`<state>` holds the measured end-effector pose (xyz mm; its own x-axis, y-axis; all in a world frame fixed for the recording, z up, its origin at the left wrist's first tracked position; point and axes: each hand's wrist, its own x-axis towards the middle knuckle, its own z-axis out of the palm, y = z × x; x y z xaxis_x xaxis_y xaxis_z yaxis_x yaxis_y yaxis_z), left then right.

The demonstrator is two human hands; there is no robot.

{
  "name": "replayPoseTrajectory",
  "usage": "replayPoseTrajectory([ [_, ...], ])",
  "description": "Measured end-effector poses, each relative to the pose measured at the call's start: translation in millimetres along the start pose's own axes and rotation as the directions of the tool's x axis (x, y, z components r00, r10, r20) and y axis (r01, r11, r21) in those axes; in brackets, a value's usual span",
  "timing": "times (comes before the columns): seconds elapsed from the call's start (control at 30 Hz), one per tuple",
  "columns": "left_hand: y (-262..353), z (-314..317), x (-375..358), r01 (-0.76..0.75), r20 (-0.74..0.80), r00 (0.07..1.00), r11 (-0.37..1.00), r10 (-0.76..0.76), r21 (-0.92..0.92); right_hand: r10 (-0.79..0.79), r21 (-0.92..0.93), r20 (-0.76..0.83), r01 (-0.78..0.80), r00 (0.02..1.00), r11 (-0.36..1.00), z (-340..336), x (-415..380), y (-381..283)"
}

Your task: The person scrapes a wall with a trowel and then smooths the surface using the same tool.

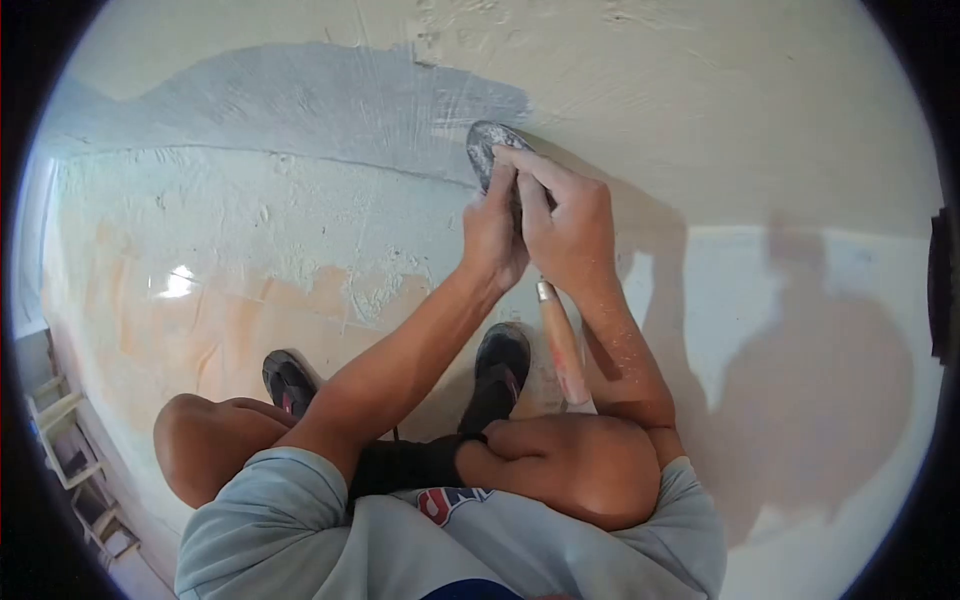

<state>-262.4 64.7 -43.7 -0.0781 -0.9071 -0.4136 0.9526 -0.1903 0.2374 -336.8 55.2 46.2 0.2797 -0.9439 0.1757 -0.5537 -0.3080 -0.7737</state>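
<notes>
My left hand (490, 238) and my right hand (570, 225) come together in front of me, fingers closed around a trowel. Its rounded blade (481, 140), dark grey and smeared with pale material, lies against the plastered surface. Behind my right wrist, a wooden handle (562, 345) with a metal ferrule points back toward my knee. It appears to belong to the same trowel, but my hands hide the join. The blade's tip meets the right end of a smooth bluish-grey patch (330, 105) on the cream surface (700, 110).
My shoes (502, 360) and bent knees are close below my hands. A rough, pale band (250, 210) runs beneath the grey patch. At far left stands a ladder-like frame (75, 450). A shadow (810, 380) falls at right.
</notes>
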Motion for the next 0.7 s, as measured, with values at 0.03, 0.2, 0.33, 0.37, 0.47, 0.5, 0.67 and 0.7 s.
replayPoseTrajectory([
  [0.03, -3.0, 6.9, -2.3, -0.006, 0.047, 0.999, 1.000, 0.006, -0.018, -0.045, 0.024, -0.050, 0.046, 0.998, 0.999, -4.5, -1.5, -1.6],
  [0.2, -17.0, 26.1, -9.5, -0.032, 0.078, 0.996, 0.999, 0.033, -0.019, -0.044, 0.091, -0.073, 0.050, 0.996, 0.995, -27.8, -8.3, -2.4],
  [0.33, -23.5, 19.5, -6.2, -0.025, 0.096, 0.995, 0.999, 0.028, -0.036, -0.112, 0.078, -0.143, 0.124, 0.983, 0.989, -24.6, -11.2, 2.3],
  [0.37, -24.1, 16.2, -5.9, 0.004, 0.103, 0.995, 0.999, 0.000, -0.036, -0.081, 0.075, -0.120, 0.091, 0.989, 0.993, -26.8, -11.5, 0.1],
  [0.47, -22.8, 8.9, -5.9, 0.024, 0.157, 0.987, 0.999, -0.017, -0.044, -0.022, 0.086, -0.099, 0.030, 0.995, 0.996, -26.8, -10.3, -4.7],
  [0.5, -21.1, 12.0, -8.3, 0.021, 0.132, 0.991, 0.999, -0.017, -0.028, -0.017, 0.026, -0.078, 0.019, 0.997, 0.999, -26.8, -9.7, -6.5],
  [0.67, 3.3, -25.3, 9.7, 0.050, 0.002, 0.999, 0.998, -0.050, 0.045, -0.039, -0.034, -0.012, 0.038, 0.999, 0.999, 12.6, 11.0, -3.7],
  [0.7, 10.0, -26.3, 9.6, 0.039, 0.013, 0.999, 0.998, -0.040, 0.053, -0.058, -0.078, -0.008, 0.057, 0.998, 0.995, 20.9, 12.1, -3.9],
])
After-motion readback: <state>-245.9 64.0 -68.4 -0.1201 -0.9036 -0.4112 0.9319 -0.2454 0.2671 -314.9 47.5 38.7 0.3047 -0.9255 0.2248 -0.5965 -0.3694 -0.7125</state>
